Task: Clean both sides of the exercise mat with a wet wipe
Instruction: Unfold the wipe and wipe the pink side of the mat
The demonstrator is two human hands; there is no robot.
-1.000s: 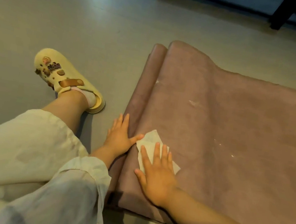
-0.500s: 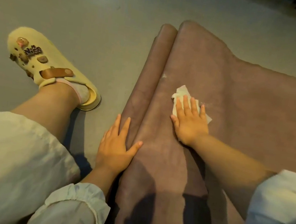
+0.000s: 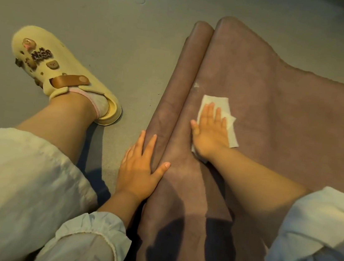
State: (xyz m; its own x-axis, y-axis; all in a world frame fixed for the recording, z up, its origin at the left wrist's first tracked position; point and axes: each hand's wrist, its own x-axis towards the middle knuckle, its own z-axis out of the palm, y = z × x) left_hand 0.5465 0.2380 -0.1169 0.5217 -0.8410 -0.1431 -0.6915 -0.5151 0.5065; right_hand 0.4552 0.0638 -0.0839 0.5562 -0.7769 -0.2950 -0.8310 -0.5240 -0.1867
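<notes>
A mauve-brown exercise mat (image 3: 288, 123) lies spread on the grey floor, with its left end curled into a roll (image 3: 178, 91). A white wet wipe (image 3: 231, 128) lies flat on the mat just right of the roll. My right hand (image 3: 209, 133) presses on the wipe with straight fingers and covers most of it. My left hand (image 3: 139, 170) rests flat on the near part of the roll, fingers straight, thumb spread onto the mat.
My left leg in pale trousers (image 3: 12, 186) stretches out left of the mat, ending in a yellow clog (image 3: 64, 74) with charms. Grey floor (image 3: 116, 13) surrounds the mat. A small white fleck (image 3: 196, 85) sits on the mat beyond the wipe.
My right hand slid the wipe away from me along the mat beside the roll, and the wipe now lies spread flatter. My left hand stayed on the roll.
</notes>
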